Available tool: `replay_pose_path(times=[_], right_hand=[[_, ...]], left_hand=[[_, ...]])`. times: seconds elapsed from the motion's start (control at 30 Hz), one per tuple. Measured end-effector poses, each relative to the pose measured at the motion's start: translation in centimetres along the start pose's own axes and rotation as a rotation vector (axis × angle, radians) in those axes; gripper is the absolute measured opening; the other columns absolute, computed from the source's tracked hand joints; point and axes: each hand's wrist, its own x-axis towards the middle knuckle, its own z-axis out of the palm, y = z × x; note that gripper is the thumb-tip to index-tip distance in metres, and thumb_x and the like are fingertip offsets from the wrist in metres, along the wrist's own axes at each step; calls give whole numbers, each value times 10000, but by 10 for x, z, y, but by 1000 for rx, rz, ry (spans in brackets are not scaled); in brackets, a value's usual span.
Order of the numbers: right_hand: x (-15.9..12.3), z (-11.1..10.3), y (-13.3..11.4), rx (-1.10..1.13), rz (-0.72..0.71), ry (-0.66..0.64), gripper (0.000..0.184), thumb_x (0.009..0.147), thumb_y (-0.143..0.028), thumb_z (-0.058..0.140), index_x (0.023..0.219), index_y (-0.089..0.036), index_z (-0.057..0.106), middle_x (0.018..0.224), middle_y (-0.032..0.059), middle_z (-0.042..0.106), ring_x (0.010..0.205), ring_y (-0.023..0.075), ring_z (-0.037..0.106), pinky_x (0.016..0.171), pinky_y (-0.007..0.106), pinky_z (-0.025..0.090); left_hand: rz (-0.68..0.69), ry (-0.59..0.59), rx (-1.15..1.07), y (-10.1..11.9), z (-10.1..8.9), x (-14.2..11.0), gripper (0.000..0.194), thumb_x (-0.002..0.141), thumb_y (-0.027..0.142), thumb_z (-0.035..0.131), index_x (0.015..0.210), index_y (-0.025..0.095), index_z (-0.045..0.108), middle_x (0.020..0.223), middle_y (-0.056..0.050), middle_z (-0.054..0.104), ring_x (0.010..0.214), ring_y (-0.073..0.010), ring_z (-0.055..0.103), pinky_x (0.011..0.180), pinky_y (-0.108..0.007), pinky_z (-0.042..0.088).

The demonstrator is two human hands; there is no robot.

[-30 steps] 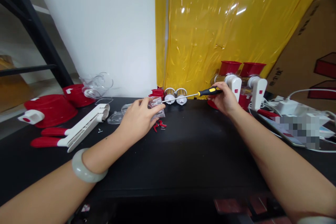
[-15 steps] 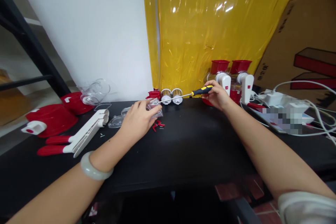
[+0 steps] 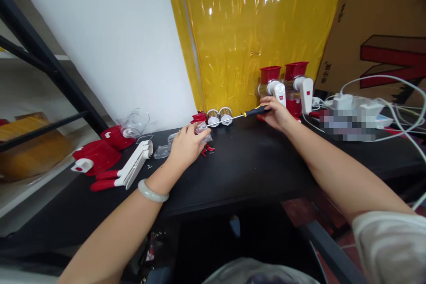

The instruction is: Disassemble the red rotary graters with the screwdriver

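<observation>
My left hand is closed around a clear plastic part on the black table. In my right hand is a screwdriver with a black and yellow handle, its fingers wrapped round the grip. The shaft points left, and its tip is at the clear part; whether it sits in a screw is too small to tell. Small red pieces lie just right of my left hand. Behind it stand two metal grater drums with white ends and a red part.
At left are red bases, white handles with red grips, clear housings and a small screw. Two red-and-white rotary graters stand back right. White cables and chargers lie beyond them, before a cardboard box.
The view has swung, so the left-side parts appear farther right and the graters farther left. Both hands keep their grip; the screwdriver still reaches the clear part.
</observation>
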Motion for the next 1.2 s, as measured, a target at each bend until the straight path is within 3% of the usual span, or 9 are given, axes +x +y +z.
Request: replay_pose_path(times=[0.13, 0.23, 0.3, 0.43, 0.6, 0.73, 0.87, 1.0, 1.2], right_hand=[[1, -2, 0, 119, -5, -43, 180, 707, -378, 570, 774, -229, 493, 696, -8, 538, 661, 152, 572, 565, 298, 504], [6, -5, 4, -109, -4, 49, 411, 793, -649, 476, 792, -238, 490, 584, -13, 510, 502, 159, 536, 454, 298, 446], [8, -8, 6, -294, -56, 66, 461, 777, -703, 501, 827, -245, 503, 503, -46, 444, 390, 131, 443, 391, 264, 362], [9, -10, 6, -367, -129, 83, 349, 755, -550, 648, 805, -252, 474, 512, -74, 402, 364, 82, 326, 391, 235, 291], [4, -5, -4, 56, -32, 11, 251, 636, -221, 620, 850, -253, 494, 717, -37, 523, 626, 125, 520, 535, 246, 439], [6, -10, -7, 111, -17, -98, 209, 695, -378, 598, 810, -234, 499, 761, 12, 552, 747, 168, 578, 614, 300, 495], [15, -17, 0, -221, -97, 34, 434, 740, -663, 575, 779, -241, 484, 623, -8, 468, 552, 147, 504, 509, 299, 448], [15, -17, -1, -336, -170, 85, 330, 717, -505, 685, 800, -245, 500, 627, -32, 443, 468, 94, 395, 446, 255, 384], [1, -9, -18, 33, -73, -80, 226, 643, -268, 589, 854, -258, 507, 795, -20, 513, 670, 125, 532, 587, 274, 503]], left_hand=[[-4, -3, 12, 2, 0, 0, 417, 902, 363, 507, 1315, 320, 547, 1268, -153, 520, 1115, -306, 508, 860, -425, 482], [-3, -4, 21, 3, -1, 0, 422, 906, 362, 496, 1323, 315, 541, 1277, -153, 518, 1128, -305, 500, 868, -426, 482], [-5, -11, 23, 3, -1, 0, 430, 904, 355, 499, 1332, 323, 532, 1283, -148, 516, 1138, -305, 494, 865, -424, 484], [9, -23, 21, 5, -1, 1, 437, 900, 352, 506, 1335, 326, 529, 1287, -143, 507, 1143, -302, 494, 876, -423, 482], [9, -15, 18, 10, -3, 1, 424, 909, 376, 486, 1326, 319, 536, 1288, -153, 500, 1142, -319, 492, 844, -432, 494], [7, -38, 4, 12, -6, 1, 434, 912, 385, 478, 1340, 323, 524, 1282, -153, 500, 1141, -324, 492, 815, -427, 505], [-1, -52, 9, 13, -7, 1, 438, 911, 386, 482, 1343, 328, 521, 1277, -152, 497, 1150, -318, 489, 818, -422, 508], [4, -37, 26, 13, -6, 2, 421, 907, 378, 491, 1323, 323, 539, 1282, -146, 500, 1165, -312, 474, 840, -420, 505], [13, -25, 22, 15, -5, 1, 416, 922, 388, 463, 1329, 339, 532, 1265, -140, 506, 1150, -305, 473, 843, -428, 503]])
